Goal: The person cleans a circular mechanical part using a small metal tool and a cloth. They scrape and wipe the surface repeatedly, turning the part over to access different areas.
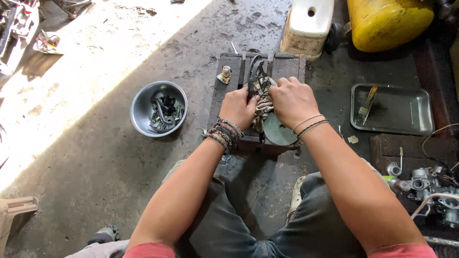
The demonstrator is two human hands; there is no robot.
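My left hand (pixel 237 108) and my right hand (pixel 291 99) are both closed over a dirty patterned rag (pixel 263 107) on a small dark wooden block (pixel 228 81). A dark curved metal part (pixel 256 70) sticks out of the rag past my fingers. Under my right wrist a round grey-green disc (pixel 278 130) lies on the block's near edge. A small brass-topped fitting (pixel 225 74) sits on the block's far left corner. Several bead bracelets circle my left wrist, thin bands my right.
A steel bowl (pixel 143 106) with several small dark parts stands left of the block. A metal tray (pixel 406 110) holding a brush lies right. A carburettor (pixel 432 188) rests at near right. A white container (pixel 307 24) and yellow tank (pixel 389 21) stand beyond.
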